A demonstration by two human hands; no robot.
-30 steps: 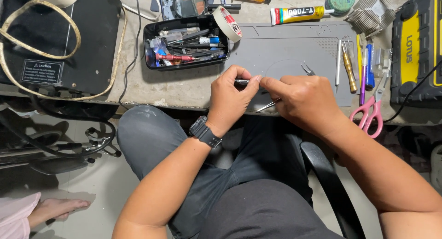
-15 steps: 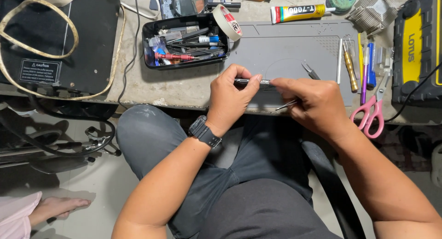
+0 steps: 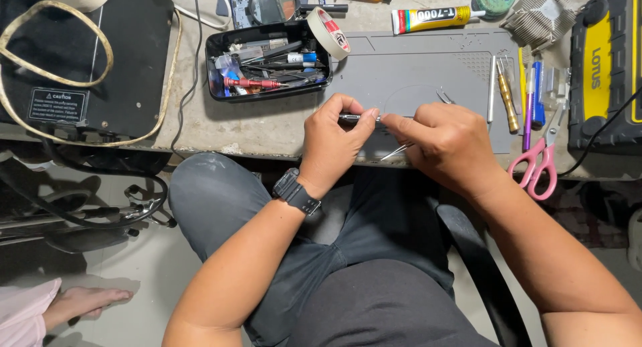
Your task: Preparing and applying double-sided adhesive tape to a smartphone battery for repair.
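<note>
Both hands pinch a thin dark tool [image 3: 354,118] over the counter [image 3: 267,130] edge, left hand [image 3: 332,143] gripping it, right hand [image 3: 445,143] also holding tweezers [image 3: 396,151]; a slip could drop it into the lap.

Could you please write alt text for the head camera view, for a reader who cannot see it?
A seated person's left hand and right hand pinch a thin dark metal tool between them over a grey rubber work mat. A black plastic tray of small tools lies to the left, pink-handled scissors to the right.
</note>
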